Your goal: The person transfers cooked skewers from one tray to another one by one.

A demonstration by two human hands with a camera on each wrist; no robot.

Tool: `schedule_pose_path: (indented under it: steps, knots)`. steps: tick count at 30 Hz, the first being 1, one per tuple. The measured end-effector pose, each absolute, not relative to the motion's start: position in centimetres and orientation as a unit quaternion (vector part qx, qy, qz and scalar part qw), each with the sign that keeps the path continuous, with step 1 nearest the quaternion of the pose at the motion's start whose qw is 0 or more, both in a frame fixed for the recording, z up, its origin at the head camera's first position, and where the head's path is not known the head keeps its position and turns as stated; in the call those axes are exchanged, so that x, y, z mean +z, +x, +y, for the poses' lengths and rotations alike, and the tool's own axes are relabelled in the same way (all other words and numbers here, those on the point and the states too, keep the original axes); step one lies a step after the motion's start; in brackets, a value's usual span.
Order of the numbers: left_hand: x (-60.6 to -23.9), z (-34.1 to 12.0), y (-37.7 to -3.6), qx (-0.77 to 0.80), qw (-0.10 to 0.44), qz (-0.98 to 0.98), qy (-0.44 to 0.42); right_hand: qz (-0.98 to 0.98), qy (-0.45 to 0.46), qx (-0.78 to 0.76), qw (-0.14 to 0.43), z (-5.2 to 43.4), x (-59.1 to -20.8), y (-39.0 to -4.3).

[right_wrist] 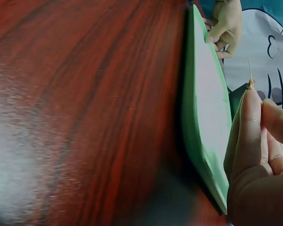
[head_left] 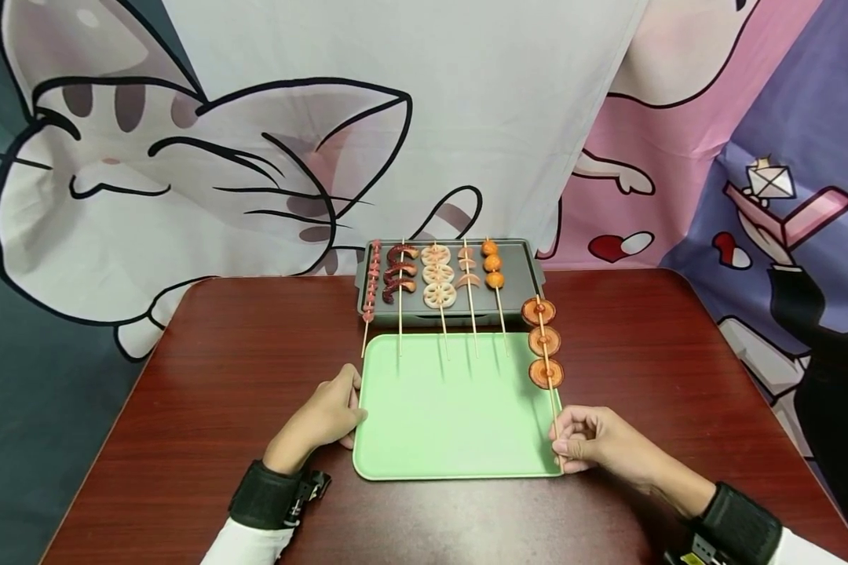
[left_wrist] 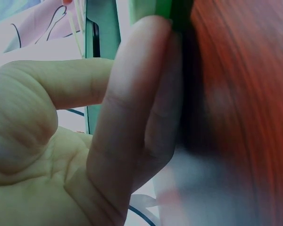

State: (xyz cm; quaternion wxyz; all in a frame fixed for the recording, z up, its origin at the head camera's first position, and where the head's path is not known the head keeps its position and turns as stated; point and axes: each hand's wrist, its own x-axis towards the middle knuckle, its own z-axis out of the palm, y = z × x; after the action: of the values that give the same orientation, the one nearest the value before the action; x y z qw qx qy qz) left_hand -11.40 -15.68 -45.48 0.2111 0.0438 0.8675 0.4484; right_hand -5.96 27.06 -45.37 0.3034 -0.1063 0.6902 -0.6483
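Green tray (head_left: 452, 408) (unlabelled) beside right hand (head_left: 593, 447) pinching skewer (head_left: 546, 353).

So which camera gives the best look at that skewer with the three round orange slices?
The head view: the skewer shows whole, with all three slices, its stick pinched by the right hand beside the green tray. The right wrist view catches only the stick's tip; the left wrist view shows none of it.

Head view evenly bright and sharp with slight edge curvature and soft shadows; both wrist views blurred at close range, with pale glare on the worktop (right_wrist: 19, 155).
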Motion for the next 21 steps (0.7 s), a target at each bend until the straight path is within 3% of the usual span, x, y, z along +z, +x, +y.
schedule_pose_path:
  steps: [21]
  knots:
    - [-45.8, -15.8, -11.5, 0.444, 0.206, 0.871, 0.043, 0.679, -0.087, -0.644, 0.34, 27.4, -46.2, -3.9]
